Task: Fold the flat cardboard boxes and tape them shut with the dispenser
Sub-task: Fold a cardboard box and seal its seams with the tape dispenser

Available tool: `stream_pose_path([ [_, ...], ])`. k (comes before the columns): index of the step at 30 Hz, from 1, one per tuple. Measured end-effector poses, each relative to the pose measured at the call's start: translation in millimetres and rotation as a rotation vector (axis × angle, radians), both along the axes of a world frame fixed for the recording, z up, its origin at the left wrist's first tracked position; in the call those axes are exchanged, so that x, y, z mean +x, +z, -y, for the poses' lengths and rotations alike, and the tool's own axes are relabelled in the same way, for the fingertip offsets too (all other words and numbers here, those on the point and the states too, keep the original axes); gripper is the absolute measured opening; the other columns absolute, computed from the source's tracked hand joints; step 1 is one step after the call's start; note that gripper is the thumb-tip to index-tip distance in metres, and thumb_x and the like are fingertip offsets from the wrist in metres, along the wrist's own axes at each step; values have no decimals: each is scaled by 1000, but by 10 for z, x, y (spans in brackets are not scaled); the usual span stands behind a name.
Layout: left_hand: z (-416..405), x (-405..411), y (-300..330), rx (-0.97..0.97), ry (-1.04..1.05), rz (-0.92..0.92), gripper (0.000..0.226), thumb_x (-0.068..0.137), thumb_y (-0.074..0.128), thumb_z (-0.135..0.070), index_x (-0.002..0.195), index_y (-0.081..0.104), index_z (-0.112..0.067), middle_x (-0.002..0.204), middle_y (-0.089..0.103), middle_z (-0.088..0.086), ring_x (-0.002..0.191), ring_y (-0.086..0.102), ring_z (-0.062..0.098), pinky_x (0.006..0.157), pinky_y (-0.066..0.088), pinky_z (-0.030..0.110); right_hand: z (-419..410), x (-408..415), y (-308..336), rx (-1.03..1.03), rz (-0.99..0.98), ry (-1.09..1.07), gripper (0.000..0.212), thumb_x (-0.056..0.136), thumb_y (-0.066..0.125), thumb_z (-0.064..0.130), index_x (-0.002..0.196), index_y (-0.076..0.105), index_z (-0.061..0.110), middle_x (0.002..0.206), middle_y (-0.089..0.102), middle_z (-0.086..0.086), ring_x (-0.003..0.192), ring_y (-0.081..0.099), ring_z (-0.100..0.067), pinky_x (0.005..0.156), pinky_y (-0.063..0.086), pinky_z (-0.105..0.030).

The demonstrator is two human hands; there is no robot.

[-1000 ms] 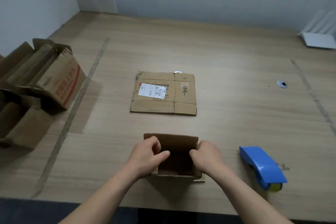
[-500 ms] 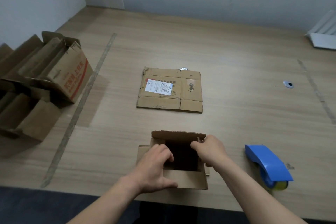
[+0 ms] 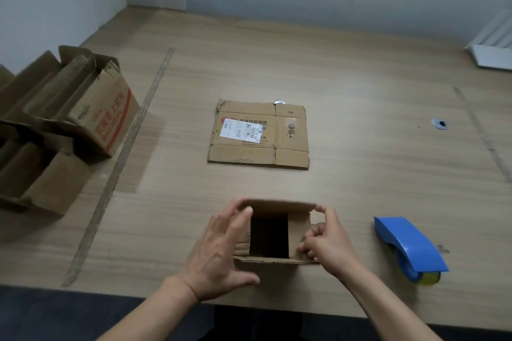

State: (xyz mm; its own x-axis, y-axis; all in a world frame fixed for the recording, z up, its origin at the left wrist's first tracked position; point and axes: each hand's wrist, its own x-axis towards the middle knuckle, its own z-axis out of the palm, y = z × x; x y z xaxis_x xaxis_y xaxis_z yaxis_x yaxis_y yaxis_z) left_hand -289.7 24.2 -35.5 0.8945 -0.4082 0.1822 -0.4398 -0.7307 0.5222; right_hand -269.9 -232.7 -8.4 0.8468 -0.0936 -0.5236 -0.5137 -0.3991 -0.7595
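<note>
A small brown cardboard box stands opened up near the table's front edge, its dark inside showing. My left hand presses against its left side, fingers spread over the left flap. On the right side, my right hand pinches the right flap. A flat cardboard box with a white shipping label lies at the table's middle, beyond the small one. The blue tape dispenser with a yellowish roll rests on the table to the right of my right hand, untouched.
Several opened cardboard boxes are piled at the left edge, left of a tape line on the wooden table. A white object sits at the far right by the wall. A small round hole marks the right side.
The side flaps that lay spread outward half a second ago are now raised and held inward by both hands. The view has shifted slightly downward.
</note>
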Motion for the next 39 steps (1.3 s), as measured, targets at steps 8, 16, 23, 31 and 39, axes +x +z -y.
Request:
stream_pose_path([
  [8, 110, 191, -51, -94, 225, -199, 85, 71, 83, -45, 144, 41, -33, 145, 31, -13, 128, 27, 2, 108, 35, 26, 163, 1, 69, -1, 63, 215, 73, 64, 75, 57, 132, 53, 42, 94, 61, -1, 82, 57, -11, 74, 50, -22],
  [16, 210, 123, -301, -225, 365, -156, 22, 77, 82, -28, 94, 70, -20, 135, 44, -1, 115, 47, 20, 96, 49, 42, 168, 0, -225, -148, 210, 191, 35, 77, 87, 17, 97, 69, 39, 110, 57, 12, 99, 55, 1, 83, 42, -6],
  [23, 251, -71, -366, 221, 79, -262, 87, 85, 30, -71, 156, 18, -22, 163, -25, -3, 146, -27, 25, 121, 0, 44, 185, -91, -401, -45, 246, 113, 38, 80, 85, 15, 103, 67, 39, 115, 64, 13, 101, 60, 3, 94, 55, -33],
  [31, 662, 102, -380, 366, -15, -189, 68, 93, 23, -59, 154, 22, -28, 164, -14, 0, 146, -4, 43, 113, 23, 55, 413, -138, -437, -196, 239, 64, 36, 82, 80, 40, 108, 55, 41, 114, 54, 21, 103, 52, -1, 84, 56, -37],
  [39, 1000, 117, -141, 543, 20, -120, 61, 88, 52, -48, 137, 56, -12, 152, 41, 19, 141, 34, 45, 103, 44, 58, 518, -83, -435, -148, 287, -65, 22, 86, 78, 28, 103, 64, 31, 107, 59, 18, 100, 56, -3, 83, 58, -49],
])
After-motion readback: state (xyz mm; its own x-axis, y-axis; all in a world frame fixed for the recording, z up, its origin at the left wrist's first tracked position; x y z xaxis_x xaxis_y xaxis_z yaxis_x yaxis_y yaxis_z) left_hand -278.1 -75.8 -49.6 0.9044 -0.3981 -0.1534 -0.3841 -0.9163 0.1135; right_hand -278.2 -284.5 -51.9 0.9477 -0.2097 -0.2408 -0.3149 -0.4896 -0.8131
